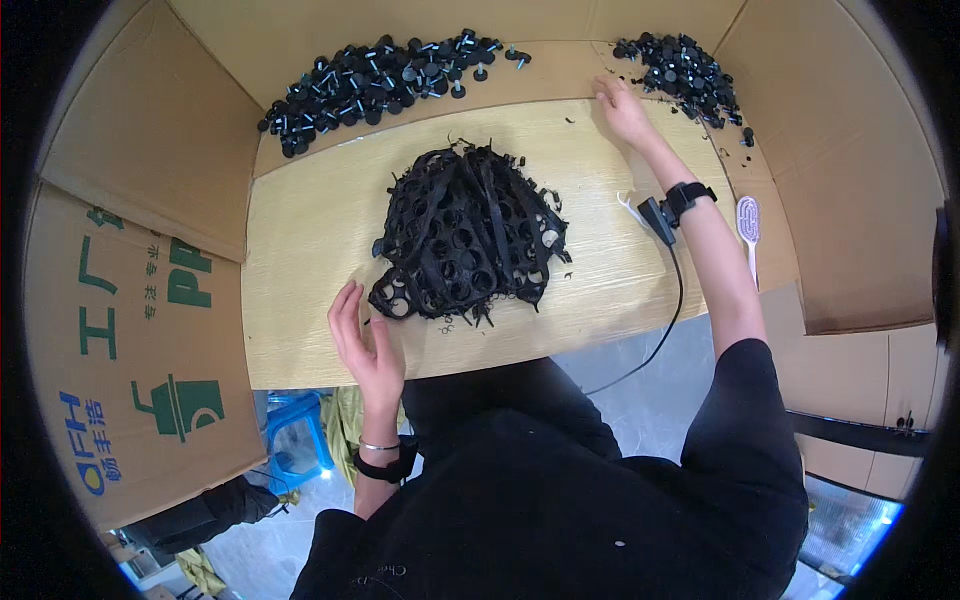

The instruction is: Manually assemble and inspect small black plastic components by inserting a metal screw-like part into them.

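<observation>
From the head camera, looking down, a pale wooden counter (300, 300) runs across the middle, with brown cardboard sheets (150, 150) standing around it on the left, back and right.

The left hand (366, 338) lies at the near edge of the counter, palm side down, fingers stretched out and loose, grasping nothing. Its fingertips sit just beside the lower left edge of a tangled heap of black punched strips (465, 235), full of round holes, which rests in the middle of the counter. Whether the fingers actually touch the heap cannot be told. A dark band and a thin bracelet sit on that wrist (385, 460).

The right hand (622, 108) is stretched far forward to the back right of the counter, fingers spread flat on the surface, holding nothing that can be seen. It lies just beside a small pile of black round feet (685, 70) in the far right corner. A larger pile of black round feet with short studs (385, 80) lies along the back left, well apart from that hand. A black strap with a small box (680, 205) sits on the right wrist, and a black cable (665, 330) hangs from it toward the body.

A white comb-like tool (748, 225) lies on the cardboard to the right of the forearm. A blue stool (298, 425) shows below the counter's near edge.
</observation>
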`<control>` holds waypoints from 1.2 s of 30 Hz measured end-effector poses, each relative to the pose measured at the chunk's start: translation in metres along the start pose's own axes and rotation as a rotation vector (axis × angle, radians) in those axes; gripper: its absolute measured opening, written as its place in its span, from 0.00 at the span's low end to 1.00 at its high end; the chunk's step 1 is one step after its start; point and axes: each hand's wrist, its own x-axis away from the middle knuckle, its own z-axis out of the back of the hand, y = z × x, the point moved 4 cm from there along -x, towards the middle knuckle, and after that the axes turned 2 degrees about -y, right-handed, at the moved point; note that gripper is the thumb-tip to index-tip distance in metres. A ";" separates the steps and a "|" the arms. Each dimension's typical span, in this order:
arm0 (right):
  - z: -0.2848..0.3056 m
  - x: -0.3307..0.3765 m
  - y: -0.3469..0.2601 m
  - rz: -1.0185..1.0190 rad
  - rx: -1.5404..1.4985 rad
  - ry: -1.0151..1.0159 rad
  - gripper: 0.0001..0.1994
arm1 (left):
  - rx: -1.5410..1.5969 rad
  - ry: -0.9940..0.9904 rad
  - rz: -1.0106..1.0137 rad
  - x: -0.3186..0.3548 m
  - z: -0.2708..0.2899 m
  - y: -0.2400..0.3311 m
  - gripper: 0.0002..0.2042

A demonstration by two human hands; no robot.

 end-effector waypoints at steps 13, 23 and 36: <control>0.009 0.023 -0.019 0.143 0.305 -0.164 0.26 | 0.023 0.015 0.026 -0.001 0.000 0.004 0.16; 0.012 0.032 -0.037 0.006 0.160 -0.350 0.25 | 0.045 0.021 0.050 -0.001 0.001 0.002 0.16; 0.024 0.079 -0.099 -0.071 -0.639 -1.066 0.32 | -0.016 0.045 0.015 -0.002 0.001 0.000 0.16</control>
